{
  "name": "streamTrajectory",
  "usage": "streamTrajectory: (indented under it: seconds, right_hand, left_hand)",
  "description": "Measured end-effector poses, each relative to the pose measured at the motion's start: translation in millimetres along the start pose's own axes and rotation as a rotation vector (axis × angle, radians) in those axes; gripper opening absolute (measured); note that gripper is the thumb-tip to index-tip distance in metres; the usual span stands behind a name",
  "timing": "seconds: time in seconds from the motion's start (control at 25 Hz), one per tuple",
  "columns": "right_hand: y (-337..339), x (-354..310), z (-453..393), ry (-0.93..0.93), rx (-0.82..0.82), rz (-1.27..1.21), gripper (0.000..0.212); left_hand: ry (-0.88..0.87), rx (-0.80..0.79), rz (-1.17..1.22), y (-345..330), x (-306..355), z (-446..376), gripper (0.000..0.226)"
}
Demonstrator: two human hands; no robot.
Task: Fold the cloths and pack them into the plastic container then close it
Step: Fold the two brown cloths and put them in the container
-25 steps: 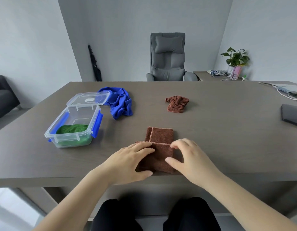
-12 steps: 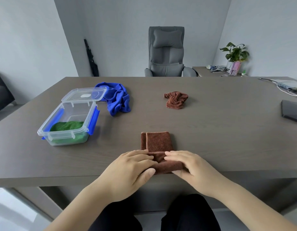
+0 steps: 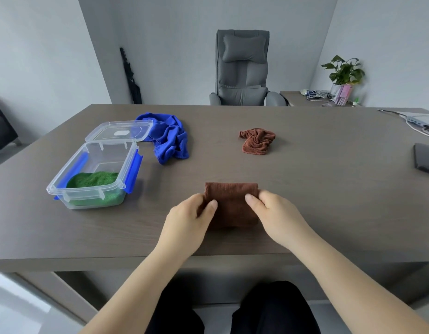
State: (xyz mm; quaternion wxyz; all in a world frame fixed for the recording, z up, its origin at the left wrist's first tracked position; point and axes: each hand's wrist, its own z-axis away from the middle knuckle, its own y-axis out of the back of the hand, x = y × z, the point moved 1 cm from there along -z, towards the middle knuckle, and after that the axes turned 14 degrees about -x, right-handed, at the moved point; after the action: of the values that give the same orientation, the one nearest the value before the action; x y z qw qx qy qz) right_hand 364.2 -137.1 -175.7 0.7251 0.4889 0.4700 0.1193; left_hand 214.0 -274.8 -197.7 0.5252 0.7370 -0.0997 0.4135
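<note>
1. Head view, centre of the frame: a folded brown cloth (image 3: pixel 232 203) lies flat on the counter (image 3: pixel 317 189), near its front edge.
2. Left hand (image 3: pixel 191 220) pinches the cloth's left edge, thumb on top and the other fingers tucked under or behind it; right hand (image 3: pixel 273 213) does the same on the right edge. Both grips are narrow and closed on the fabric.
3. Left of centre, the open container (image 3: pixel 126 165) holds a green cloth (image 3: pixel 93 180) at its near end; the far end looks free. Its clear lid (image 3: pixel 119 133) lies just behind it, with the blue clips (image 3: pixel 134 171) swung out.
4. Two cloths are not yet folded: a crumpled blue cloth (image 3: pixel 170 138) beside the lid, and a second, bunched brown rag (image 3: pixel 257 141) in the upper middle, well apart from the hands.
5. Handling, as a judgement: the cloth looks like plush microfibre, light, soft and limp, not fragile and not slippery. It will sag and the layers may spring open if lifted by one corner.
6. Best hold is likely at both side edges, pinching through all layers, or one hand flat beneath and a thumb on top, so the fold stays together on the way to the container.
</note>
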Motion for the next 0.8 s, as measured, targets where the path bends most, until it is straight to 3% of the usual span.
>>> streamTrajectory:
  seconds: [0.24, 0.56, 0.8]
  right_hand:
    - [-6, 0, -32, -0.113, 0.07, 0.099, 0.042]
    - [-16, 8, -49, -0.15, 0.129, 0.119, 0.033]
    - [-15, 14, -53, -0.217, 0.096, 0.066, 0.045]
  left_hand:
    - [0.232, 0.034, -0.047, -6, 6, -31, 0.045]
    - [0.335, 0.022, -0.177, -10, 2, -43, 0.037]
    - [0.429, 0.036, -0.386, -1, -1, -45, 0.041]
